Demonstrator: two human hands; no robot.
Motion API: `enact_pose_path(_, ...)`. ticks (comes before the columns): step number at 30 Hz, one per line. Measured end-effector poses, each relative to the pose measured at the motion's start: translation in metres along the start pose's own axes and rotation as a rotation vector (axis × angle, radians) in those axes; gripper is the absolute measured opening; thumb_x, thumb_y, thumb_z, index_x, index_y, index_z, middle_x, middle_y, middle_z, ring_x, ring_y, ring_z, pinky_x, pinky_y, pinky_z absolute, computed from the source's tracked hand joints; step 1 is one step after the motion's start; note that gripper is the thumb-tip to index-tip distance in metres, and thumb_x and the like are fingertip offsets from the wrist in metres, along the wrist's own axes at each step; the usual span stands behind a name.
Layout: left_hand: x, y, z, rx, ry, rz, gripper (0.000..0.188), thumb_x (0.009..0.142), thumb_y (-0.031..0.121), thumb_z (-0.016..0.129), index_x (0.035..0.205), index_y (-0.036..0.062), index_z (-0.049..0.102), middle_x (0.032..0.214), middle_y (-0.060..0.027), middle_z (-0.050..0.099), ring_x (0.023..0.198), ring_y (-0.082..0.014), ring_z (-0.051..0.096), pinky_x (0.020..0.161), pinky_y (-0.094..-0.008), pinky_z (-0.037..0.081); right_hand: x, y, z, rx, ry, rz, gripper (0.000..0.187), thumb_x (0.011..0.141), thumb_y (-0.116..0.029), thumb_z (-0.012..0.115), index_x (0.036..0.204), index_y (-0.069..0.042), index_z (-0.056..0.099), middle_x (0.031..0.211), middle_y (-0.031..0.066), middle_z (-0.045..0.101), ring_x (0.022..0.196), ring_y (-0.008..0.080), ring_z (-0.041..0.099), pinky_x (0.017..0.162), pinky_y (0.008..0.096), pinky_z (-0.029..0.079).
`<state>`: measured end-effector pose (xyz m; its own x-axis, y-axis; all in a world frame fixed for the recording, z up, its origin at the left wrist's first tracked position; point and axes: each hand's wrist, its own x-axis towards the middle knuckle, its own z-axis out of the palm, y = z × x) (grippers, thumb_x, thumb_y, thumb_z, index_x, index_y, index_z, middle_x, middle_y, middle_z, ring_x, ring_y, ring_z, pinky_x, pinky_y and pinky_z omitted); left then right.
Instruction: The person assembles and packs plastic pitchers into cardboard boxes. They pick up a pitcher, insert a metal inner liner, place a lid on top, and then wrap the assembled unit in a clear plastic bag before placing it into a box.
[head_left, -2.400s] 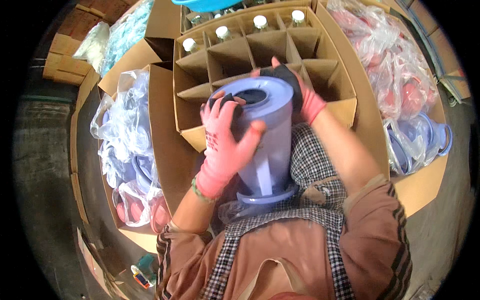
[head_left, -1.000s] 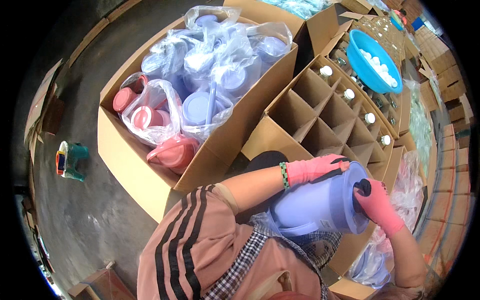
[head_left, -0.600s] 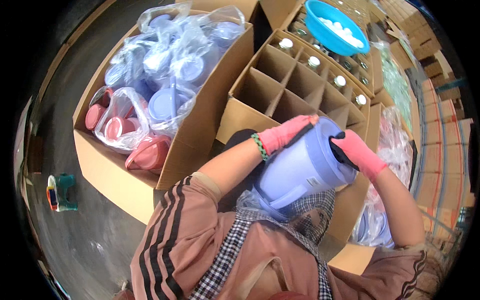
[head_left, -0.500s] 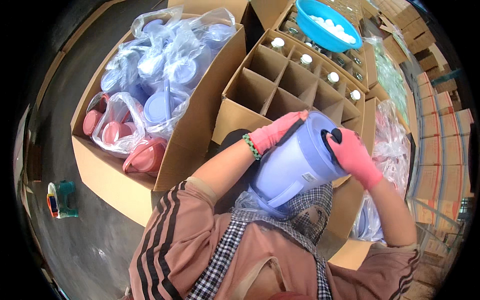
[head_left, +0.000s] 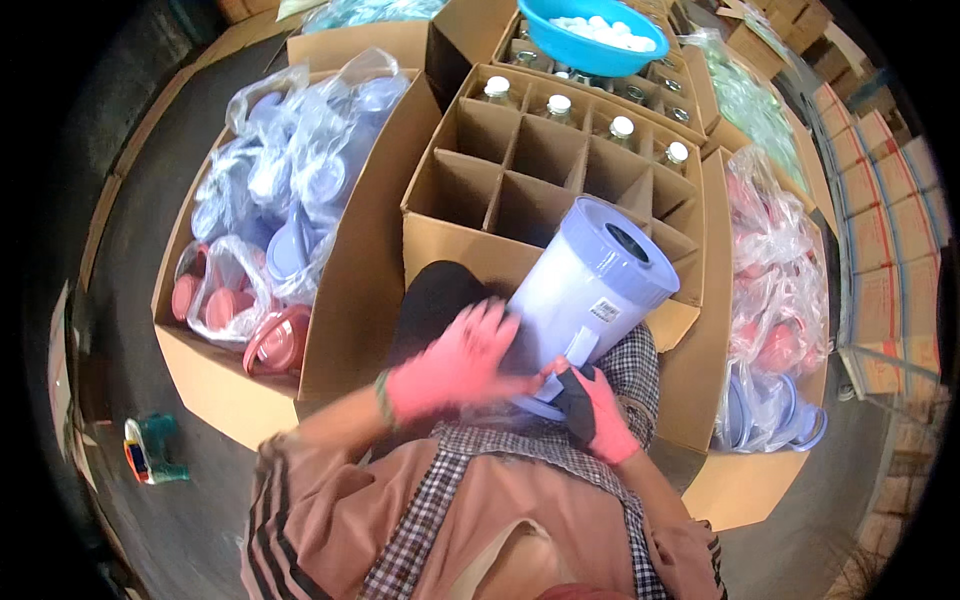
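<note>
A lavender plastic jug (head_left: 570, 290) leans across my lap, its wide collar and dark round opening tilted up and away from me. A small printed label and a handle strap (head_left: 578, 352) show on its side. My right hand (head_left: 603, 412), in a pink glove with dark finger patches, is closed at the lower end of that handle. On the jug's left side my left hand (head_left: 462, 362), also in a pink glove, has its fingers spread and slightly blurred. Its fingertips are close to the jug; whether they touch it, I cannot tell.
Ahead stands a divided carton (head_left: 465, 230) with several white-capped glass bottles (head_left: 620, 128) along its far row. Behind it sits a blue basin (head_left: 600, 62) of white caps. Cartons of bagged lavender and red jugs flank me, left (head_left: 335, 290) and right (head_left: 765, 490). A tape dispenser (head_left: 155, 450) lies on the floor.
Both hands have come down from the jug's top. The left has moved off the rim to its left side; the right has left the opening for the lower handle. The view has shifted.
</note>
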<state>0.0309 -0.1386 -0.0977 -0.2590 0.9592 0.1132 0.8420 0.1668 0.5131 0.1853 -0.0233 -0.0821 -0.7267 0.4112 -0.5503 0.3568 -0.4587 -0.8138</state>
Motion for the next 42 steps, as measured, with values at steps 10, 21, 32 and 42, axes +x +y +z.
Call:
enact_pose_path(10, -0.044, -0.007, -0.069, -0.281, 0.137, -0.132, 0.039, 0.064, -0.003, 0.061, 0.101, 0.0016, 0.053, 0.098, -0.0140, 0.052, 0.092, -0.0281, 0.052, 0.080, -0.0302, 0.042, -0.003, -0.050, -0.024, 0.188, 0.170, -0.468, 0.038, 0.087, -0.036, 0.045, 0.077, -0.001, 0.053, 0.071, 0.0092, 0.058, 0.068, 0.0145, 0.053, 0.065, 0.0269, 0.043)
enact_pose_path(21, -0.038, 0.003, -0.001, -0.877, -0.338, -0.551, 0.068, 0.069, 0.019, 0.069, 0.124, -0.0010, 0.035, 0.110, -0.0116, 0.049, 0.102, -0.0157, 0.045, 0.091, -0.0277, 0.034, -0.016, -0.052, -0.060, 0.443, 0.270, -0.623, 0.038, 0.086, -0.042, 0.044, 0.082, -0.004, 0.050, 0.064, 0.0075, 0.052, 0.063, 0.0204, 0.051, 0.064, 0.0336, 0.042)
enact_pose_path(32, 0.024, -0.035, 0.096, 0.255, -0.851, -0.258, 0.085, 0.059, 0.041, 0.070, 0.126, 0.0050, 0.033, 0.131, -0.0310, 0.022, 0.113, -0.0414, 0.039, 0.089, -0.0439, 0.038, -0.068, -0.062, -0.105, 0.461, 0.512, -0.677, 0.035, 0.087, -0.047, 0.039, 0.082, -0.012, 0.044, 0.062, -0.0018, 0.042, 0.060, 0.0135, 0.041, 0.060, 0.0269, 0.038)
enact_pose_path(42, 0.026, -0.128, 0.239, 0.101, -0.534, 0.010, 0.023, 0.072, 0.023, 0.051, 0.083, 0.0050, 0.062, 0.084, -0.0189, 0.061, 0.083, -0.0330, 0.058, 0.067, -0.0411, 0.048, -0.087, -0.049, -0.131, 0.488, 0.599, -0.671, 0.035, 0.087, -0.048, 0.037, 0.079, -0.014, 0.041, 0.061, -0.0033, 0.038, 0.057, 0.0114, 0.037, 0.056, 0.0247, 0.034)
